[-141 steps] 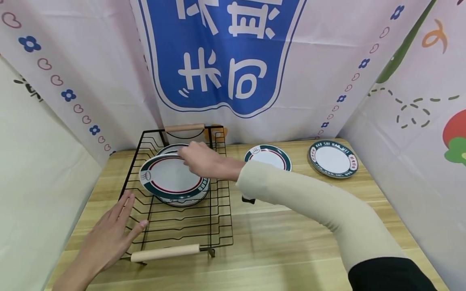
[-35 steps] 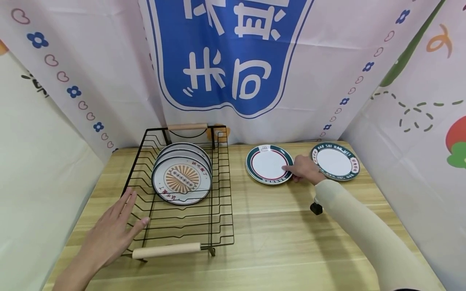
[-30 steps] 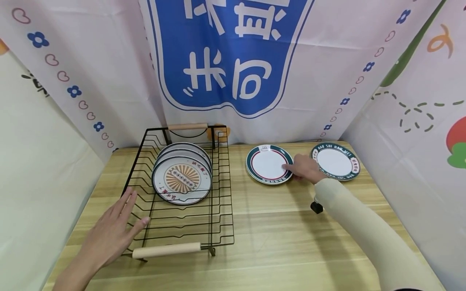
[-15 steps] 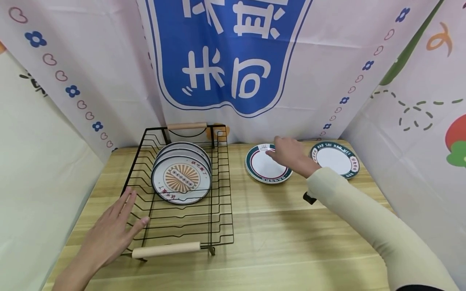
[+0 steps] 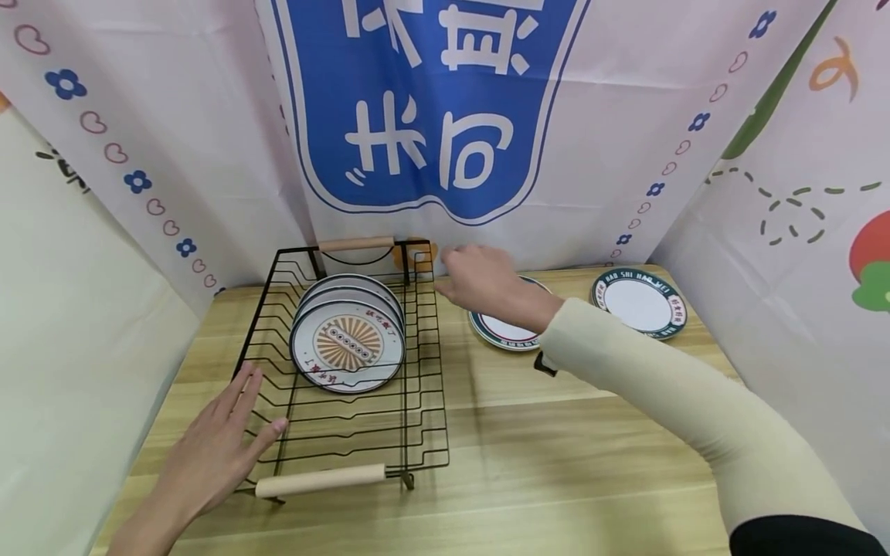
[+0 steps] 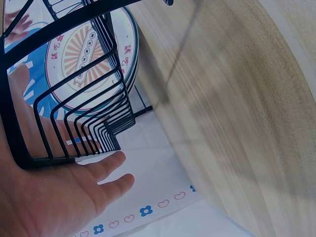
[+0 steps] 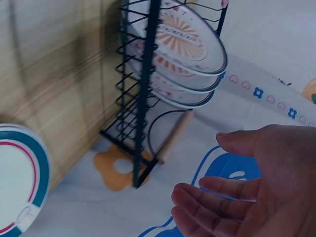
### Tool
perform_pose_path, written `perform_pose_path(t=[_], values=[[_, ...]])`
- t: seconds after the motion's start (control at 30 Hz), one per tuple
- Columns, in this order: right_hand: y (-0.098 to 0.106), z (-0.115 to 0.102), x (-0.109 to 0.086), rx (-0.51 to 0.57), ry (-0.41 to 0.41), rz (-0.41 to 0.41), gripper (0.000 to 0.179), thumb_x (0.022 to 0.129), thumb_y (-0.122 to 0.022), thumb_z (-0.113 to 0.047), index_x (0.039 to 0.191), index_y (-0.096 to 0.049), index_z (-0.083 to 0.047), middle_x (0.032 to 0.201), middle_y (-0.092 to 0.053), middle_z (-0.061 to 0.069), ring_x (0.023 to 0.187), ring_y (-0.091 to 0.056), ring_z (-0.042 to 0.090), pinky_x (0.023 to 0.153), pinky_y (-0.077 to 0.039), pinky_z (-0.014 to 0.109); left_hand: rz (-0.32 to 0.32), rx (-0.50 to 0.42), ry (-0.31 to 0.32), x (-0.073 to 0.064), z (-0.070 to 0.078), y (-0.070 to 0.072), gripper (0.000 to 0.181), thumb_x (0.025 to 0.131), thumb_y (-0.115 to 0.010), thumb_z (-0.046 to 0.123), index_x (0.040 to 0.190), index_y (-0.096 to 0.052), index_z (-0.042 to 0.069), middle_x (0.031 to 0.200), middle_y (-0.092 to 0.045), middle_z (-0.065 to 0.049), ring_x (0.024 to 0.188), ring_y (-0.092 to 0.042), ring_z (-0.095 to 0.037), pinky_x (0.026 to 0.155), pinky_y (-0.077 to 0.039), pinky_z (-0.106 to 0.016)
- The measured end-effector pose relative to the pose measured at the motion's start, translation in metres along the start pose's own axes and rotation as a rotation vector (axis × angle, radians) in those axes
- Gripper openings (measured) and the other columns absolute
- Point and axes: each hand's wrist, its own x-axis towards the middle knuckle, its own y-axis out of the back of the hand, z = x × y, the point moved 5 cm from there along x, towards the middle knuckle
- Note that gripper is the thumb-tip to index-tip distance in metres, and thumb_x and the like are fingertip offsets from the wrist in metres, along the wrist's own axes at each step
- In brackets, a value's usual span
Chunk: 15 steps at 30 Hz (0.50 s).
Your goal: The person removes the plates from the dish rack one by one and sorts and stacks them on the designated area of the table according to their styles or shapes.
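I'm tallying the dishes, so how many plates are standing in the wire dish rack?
3: the front sunburst plate, the middle plate behind it, and the rear plate behind that. The back two are partly hidden, but no fourth rim shows.

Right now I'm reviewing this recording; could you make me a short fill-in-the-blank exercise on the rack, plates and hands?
1. The rack holds ____ plates.
2. The person's ____ hand rests against the rack's side.
3. The front plate in the rack bears an ____ sunburst.
4. The right hand holds ____.

Missing words: three; left; orange; nothing.
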Motion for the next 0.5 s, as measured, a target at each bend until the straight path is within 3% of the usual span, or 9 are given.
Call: perform_pose_path(t=[0.23, 0.4, 0.5], values=[[0.005, -0.042, 0.017, 0.014, 0.126, -0.035, 0.029, 0.103, -0.069, -0.044, 0.098, -0.066, -0.016, 0.072, -0.056, -0.002, 0.062, -0.059, 0.016, 0.052, -0.047, 0.032, 0.000, 0.002, -0.008, 0.000, -0.001, -0.001, 0.089, 0.110, -0.051, 0.052, 0.170, -0.004, 0.005, 0.178, 0.006, -0.015, 0.147, -0.028, -0.063, 0.114, -0.029, -0.076], [-0.001, -0.069, 0.031, 0.082, 0.214, -0.114, 0.036, 0.102, -0.071, -0.041, 0.080, -0.055, -0.017, 0.063, -0.036, -0.005, 0.054, -0.041, 0.011, 0.049, -0.031, 0.026, -0.005, 0.001, -0.008, 0.000, 0.000, -0.001, 0.090, 0.110, -0.051, 0.052, 0.170, -0.005, 0.004, 0.178, 0.008, -0.014, 0.146, -0.028, -0.064, 0.114, -0.029, -0.077], [-0.010, -0.084, 0.040, 0.136, 0.256, -0.161, 0.038, 0.103, -0.072, -0.036, 0.076, -0.052, -0.017, 0.060, -0.032, -0.006, 0.050, -0.033, 0.009, 0.048, -0.025, 0.024, 0.000, 0.001, -0.007, -0.001, 0.000, -0.001, 0.090, 0.110, -0.051, 0.052, 0.170, -0.004, 0.004, 0.178, 0.008, -0.014, 0.145, -0.029, -0.064, 0.114, -0.030, -0.078]])
